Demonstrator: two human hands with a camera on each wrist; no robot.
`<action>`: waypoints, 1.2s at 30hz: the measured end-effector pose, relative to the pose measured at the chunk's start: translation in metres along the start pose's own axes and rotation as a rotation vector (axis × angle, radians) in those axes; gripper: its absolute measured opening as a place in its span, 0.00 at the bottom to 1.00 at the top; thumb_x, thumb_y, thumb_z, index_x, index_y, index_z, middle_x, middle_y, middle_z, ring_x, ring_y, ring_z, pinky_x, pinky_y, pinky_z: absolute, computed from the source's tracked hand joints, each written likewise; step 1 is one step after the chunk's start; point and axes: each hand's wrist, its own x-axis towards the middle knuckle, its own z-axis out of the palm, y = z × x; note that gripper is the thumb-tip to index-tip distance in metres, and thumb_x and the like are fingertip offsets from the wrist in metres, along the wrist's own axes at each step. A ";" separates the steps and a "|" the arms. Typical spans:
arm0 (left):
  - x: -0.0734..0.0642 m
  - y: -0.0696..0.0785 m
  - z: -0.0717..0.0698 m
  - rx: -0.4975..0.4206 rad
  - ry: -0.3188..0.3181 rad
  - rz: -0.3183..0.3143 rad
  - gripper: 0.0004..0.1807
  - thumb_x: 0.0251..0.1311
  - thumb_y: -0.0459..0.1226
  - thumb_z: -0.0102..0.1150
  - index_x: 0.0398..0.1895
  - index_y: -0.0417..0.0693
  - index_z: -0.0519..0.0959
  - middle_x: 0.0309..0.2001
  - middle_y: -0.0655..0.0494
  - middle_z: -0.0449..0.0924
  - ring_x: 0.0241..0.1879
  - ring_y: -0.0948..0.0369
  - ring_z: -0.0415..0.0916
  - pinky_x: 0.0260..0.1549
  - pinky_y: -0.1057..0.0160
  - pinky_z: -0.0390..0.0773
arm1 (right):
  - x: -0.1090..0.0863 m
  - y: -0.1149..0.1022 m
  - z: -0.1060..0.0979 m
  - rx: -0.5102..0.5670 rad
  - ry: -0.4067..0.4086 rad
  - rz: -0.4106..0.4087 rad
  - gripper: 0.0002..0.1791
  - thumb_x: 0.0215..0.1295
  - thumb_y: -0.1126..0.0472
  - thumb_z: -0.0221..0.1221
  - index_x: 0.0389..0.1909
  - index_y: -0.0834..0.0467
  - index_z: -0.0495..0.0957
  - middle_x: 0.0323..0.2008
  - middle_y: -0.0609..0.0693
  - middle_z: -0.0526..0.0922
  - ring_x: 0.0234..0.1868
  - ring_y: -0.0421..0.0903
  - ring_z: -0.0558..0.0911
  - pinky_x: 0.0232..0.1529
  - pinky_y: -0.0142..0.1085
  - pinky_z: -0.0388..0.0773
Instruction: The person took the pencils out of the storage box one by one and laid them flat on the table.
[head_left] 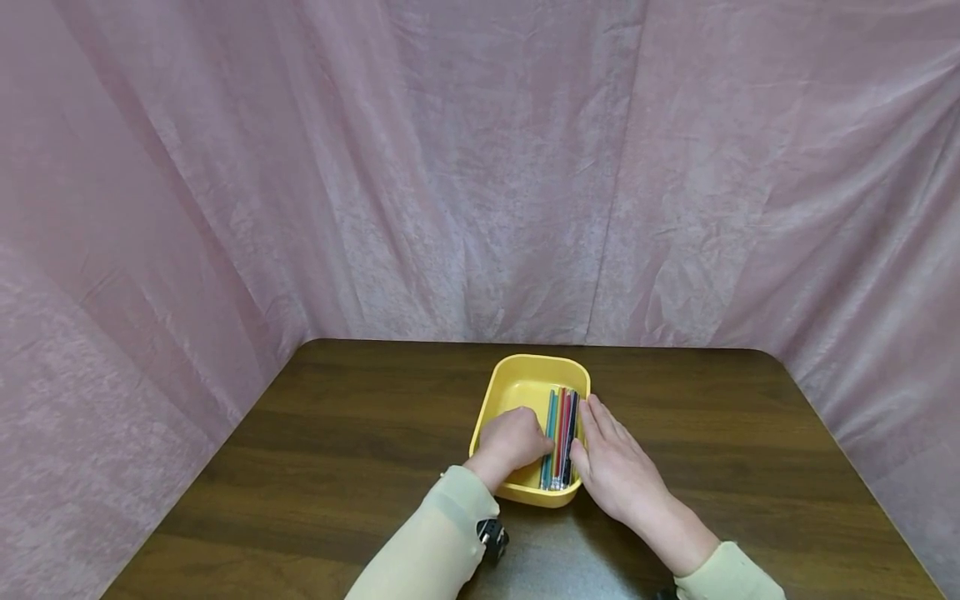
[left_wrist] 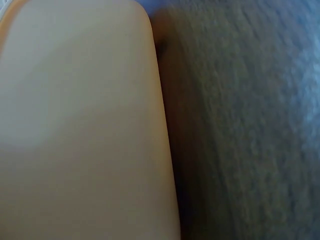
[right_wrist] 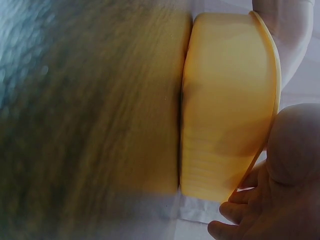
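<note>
A yellow plastic tray (head_left: 528,392) with rounded corners stands on the table, its long side pointing away from me. Several pencils (head_left: 561,425), teal, yellow, red and dark ones among them, lie side by side along its right wall. My left hand (head_left: 512,437) reaches into the tray with its knuckles up, its thumb side at the left edge of the pencils; its fingertips are hidden. Along the right rim rests my right hand (head_left: 621,471), fingers straight and thumb over the rim beside the pencils. The right wrist view shows the tray's outer wall (right_wrist: 227,100) next to the right fingers.
The tray stands on a dark wood-grain table (head_left: 360,417). A pink curtain (head_left: 480,208) hangs behind the table and at its sides. In the left wrist view the tray's pale, blurred wall (left_wrist: 85,125) fills the left half, with the tabletop (left_wrist: 250,125) beside it.
</note>
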 end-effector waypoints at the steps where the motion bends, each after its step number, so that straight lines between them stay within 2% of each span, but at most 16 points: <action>1: -0.002 0.002 -0.002 -0.008 0.002 0.001 0.21 0.64 0.48 0.73 0.15 0.55 0.79 0.17 0.61 0.77 0.19 0.60 0.71 0.21 0.57 0.71 | 0.000 0.000 0.000 0.003 -0.005 0.003 0.36 0.87 0.56 0.52 0.84 0.72 0.56 0.85 0.71 0.55 0.84 0.68 0.59 0.79 0.62 0.60; 10: -0.008 0.006 -0.003 -0.027 -0.019 -0.023 0.22 0.65 0.48 0.75 0.16 0.53 0.80 0.17 0.60 0.76 0.19 0.59 0.70 0.22 0.58 0.68 | -0.002 -0.001 0.000 0.017 -0.006 0.016 0.36 0.86 0.57 0.52 0.84 0.71 0.56 0.85 0.70 0.54 0.84 0.68 0.60 0.79 0.62 0.60; 17: -0.014 0.014 -0.009 -0.024 -0.027 -0.042 0.18 0.66 0.48 0.75 0.23 0.52 0.81 0.22 0.59 0.78 0.22 0.59 0.72 0.25 0.58 0.71 | -0.003 0.001 0.001 0.014 0.009 0.007 0.36 0.84 0.59 0.51 0.84 0.73 0.57 0.85 0.71 0.55 0.83 0.68 0.60 0.79 0.61 0.61; 20: -0.016 0.015 -0.010 -0.033 -0.026 -0.043 0.18 0.66 0.49 0.75 0.22 0.52 0.81 0.22 0.59 0.77 0.22 0.59 0.72 0.24 0.59 0.70 | -0.003 0.002 0.002 0.012 0.007 0.006 0.36 0.84 0.59 0.51 0.84 0.73 0.57 0.85 0.71 0.55 0.83 0.68 0.60 0.79 0.62 0.61; 26: -0.014 0.016 -0.008 -0.057 -0.016 -0.017 0.23 0.66 0.47 0.74 0.15 0.54 0.78 0.17 0.61 0.73 0.19 0.61 0.68 0.22 0.60 0.67 | -0.003 0.002 0.000 0.022 -0.002 0.015 0.36 0.84 0.59 0.50 0.84 0.72 0.56 0.85 0.70 0.54 0.84 0.68 0.60 0.79 0.61 0.61; 31: -0.011 0.014 -0.008 -0.074 -0.037 -0.023 0.21 0.66 0.47 0.74 0.17 0.53 0.79 0.19 0.59 0.76 0.21 0.59 0.71 0.24 0.58 0.70 | -0.003 0.002 0.000 0.020 -0.001 0.007 0.36 0.85 0.59 0.50 0.84 0.72 0.56 0.85 0.70 0.54 0.84 0.68 0.60 0.79 0.61 0.61; 33: -0.002 0.007 0.003 -0.062 -0.031 -0.024 0.20 0.65 0.49 0.74 0.18 0.54 0.79 0.20 0.60 0.76 0.22 0.60 0.72 0.23 0.57 0.71 | -0.003 0.002 0.001 0.023 -0.001 0.001 0.36 0.84 0.59 0.50 0.84 0.72 0.56 0.85 0.70 0.54 0.84 0.68 0.60 0.79 0.61 0.61; 36: 0.003 0.004 0.004 -0.064 -0.036 -0.029 0.19 0.65 0.50 0.73 0.20 0.54 0.80 0.22 0.60 0.78 0.23 0.59 0.73 0.24 0.56 0.72 | -0.002 0.001 0.001 0.023 0.006 -0.009 0.35 0.84 0.59 0.50 0.84 0.72 0.56 0.85 0.70 0.55 0.84 0.67 0.60 0.79 0.61 0.61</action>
